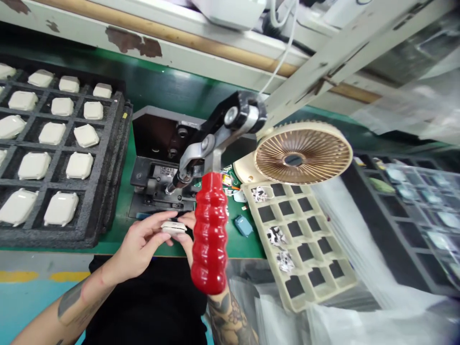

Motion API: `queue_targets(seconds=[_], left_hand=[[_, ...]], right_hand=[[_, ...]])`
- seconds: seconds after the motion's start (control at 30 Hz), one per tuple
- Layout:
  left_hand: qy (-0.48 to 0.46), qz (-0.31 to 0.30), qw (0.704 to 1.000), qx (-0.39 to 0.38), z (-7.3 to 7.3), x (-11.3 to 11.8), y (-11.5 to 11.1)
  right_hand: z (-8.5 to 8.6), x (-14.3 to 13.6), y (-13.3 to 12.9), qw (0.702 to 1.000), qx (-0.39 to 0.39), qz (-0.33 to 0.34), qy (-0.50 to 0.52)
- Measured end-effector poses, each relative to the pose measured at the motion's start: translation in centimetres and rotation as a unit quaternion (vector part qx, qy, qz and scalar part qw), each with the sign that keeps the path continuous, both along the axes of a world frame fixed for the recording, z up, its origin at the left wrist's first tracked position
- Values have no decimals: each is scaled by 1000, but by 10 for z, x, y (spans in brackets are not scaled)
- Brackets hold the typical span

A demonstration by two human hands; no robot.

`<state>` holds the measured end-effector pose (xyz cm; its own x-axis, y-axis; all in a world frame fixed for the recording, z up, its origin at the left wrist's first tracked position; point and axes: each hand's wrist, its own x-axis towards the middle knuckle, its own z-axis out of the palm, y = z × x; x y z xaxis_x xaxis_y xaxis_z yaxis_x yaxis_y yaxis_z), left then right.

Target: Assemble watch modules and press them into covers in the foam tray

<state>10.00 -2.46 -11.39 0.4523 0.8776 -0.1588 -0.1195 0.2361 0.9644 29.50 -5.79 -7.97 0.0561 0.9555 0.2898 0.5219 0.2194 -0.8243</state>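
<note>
Near the front edge of the green bench, I hold a small cream watch-like case (174, 227) edge-on between both hands. My left hand (138, 247) pinches its left end with thumb and fingers. On its right end are the fingers of my right hand (187, 239), which the red grip (210, 235) of a toggle clamp partly covers. A thin dark seam runs along the case's side. Just beyond my hands stands the clamp's black fixture (156, 184), its plunger (173, 184) pointing down at the block.
Left, a stacked dark foam tray (108, 191) holds rows of cream cases. On the right are a cream fan (302, 153), a beige compartment tray (260, 225) with small parts, a blue case (243, 225), and another blurred dark tray (406, 230).
</note>
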Motion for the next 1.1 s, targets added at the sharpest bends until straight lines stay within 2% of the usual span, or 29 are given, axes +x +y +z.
queue_targets(seconds=[0.13, 0.27, 0.37, 0.43, 0.5, 0.53, 0.63, 0.7, 0.77, 0.87, 0.93, 0.97, 1.0, 1.07, 1.1], left_hand=[[54, -7, 997, 57, -6, -3, -6], [103, 36, 983, 150, 1, -2, -12], [44, 40, 992, 114, 13, 1, -10], [-12, 39, 998, 51, 23, 4, -5], [-56, 47, 997, 7, 31, 6, 0], [-68, 53, 996, -1, 35, 7, 2], [-85, 66, 994, 4, 38, 8, 4], [-88, 82, 993, 6, 34, 8, 4], [-87, 95, 992, 1, 30, 8, 5], [-85, 102, 991, -24, 26, 7, 8], [-80, 110, 990, -42, 27, 2, 6], [-76, 114, 989, -47, 28, -1, 4], [-73, 116, 989, -48, 29, -6, 1], [-67, 119, 990, -39, 31, -17, -7], [-66, 121, 990, -33, 32, -22, -11]], right_hand=[[0, -2, 1, 999, -19, 25, 15], [9, -5, -1, 999, 5, 26, 22], [24, -7, 2, 999, 25, 20, 3], [40, -8, 11, 996, 81, -34, -28], [59, -9, 26, 975, 194, -95, -60], [69, -10, 35, 957, 259, -103, -78], [100, -15, 63, 915, 383, -30, -121], [121, -20, 78, 896, 426, 27, -124], [143, -26, 87, 896, 432, 37, -92], [170, -35, 95, 911, 406, -61, -43], [171, -37, 95, 903, 406, -139, -21], [164, -37, 93, 891, 425, -162, -9], [151, -35, 88, 883, 439, -169, 2], [115, -28, 73, 880, 453, -141, 14], [94, -24, 63, 897, 430, -100, 2]])
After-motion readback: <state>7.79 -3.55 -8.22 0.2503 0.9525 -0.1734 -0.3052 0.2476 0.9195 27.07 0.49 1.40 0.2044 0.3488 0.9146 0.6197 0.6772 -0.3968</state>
